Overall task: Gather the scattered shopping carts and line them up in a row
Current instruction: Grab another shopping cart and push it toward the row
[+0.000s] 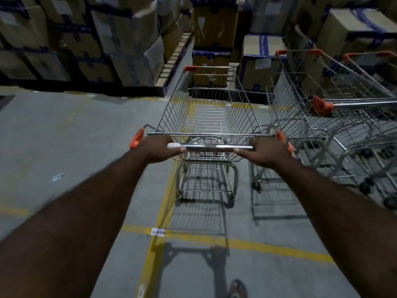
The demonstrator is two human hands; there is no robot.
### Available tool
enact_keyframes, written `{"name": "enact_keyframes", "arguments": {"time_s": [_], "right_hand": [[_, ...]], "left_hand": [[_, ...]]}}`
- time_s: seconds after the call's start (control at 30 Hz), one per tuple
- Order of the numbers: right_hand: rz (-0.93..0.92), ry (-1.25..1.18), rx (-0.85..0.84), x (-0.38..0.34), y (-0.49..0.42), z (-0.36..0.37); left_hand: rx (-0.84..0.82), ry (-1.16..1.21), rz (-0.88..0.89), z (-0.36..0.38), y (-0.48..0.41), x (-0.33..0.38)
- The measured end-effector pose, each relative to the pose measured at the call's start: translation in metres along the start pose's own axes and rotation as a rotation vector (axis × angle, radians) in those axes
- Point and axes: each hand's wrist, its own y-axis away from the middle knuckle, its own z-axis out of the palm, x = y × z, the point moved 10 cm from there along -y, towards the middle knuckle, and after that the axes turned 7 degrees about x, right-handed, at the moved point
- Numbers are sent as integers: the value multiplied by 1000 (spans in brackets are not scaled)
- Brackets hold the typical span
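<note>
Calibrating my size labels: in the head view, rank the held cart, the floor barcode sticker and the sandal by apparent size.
1. held cart
2. sandal, cropped at the frame edge
3. barcode sticker

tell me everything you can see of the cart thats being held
The silver wire shopping cart stands upright on the grey concrete floor, over a yellow painted line, its basket empty. It looks like chromed steel, with orange plastic corner caps and a lower rack. The left hand and right hand grip its shiny handle bar at either end. A second wire cart stands close on its right; contact unclear.
</note>
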Motion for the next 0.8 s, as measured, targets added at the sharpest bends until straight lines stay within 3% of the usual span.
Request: {"name": "enact_keyframes", "arguments": {"time_s": [0.17, 0.47, 0.67, 0.8], "right_hand": [[30, -19, 0, -9, 20, -2], [59, 13, 3, -26, 61, -2], [118, -31, -84, -46, 84, 3], [79, -34, -19, -67, 92, 4]], "left_hand": [[114, -133, 25, -6, 23, -5], [121, -121, 9, -2, 70, -6], [130, -133, -5, -2, 103, -11], [120, -121, -10, -1, 123, -16]]}}
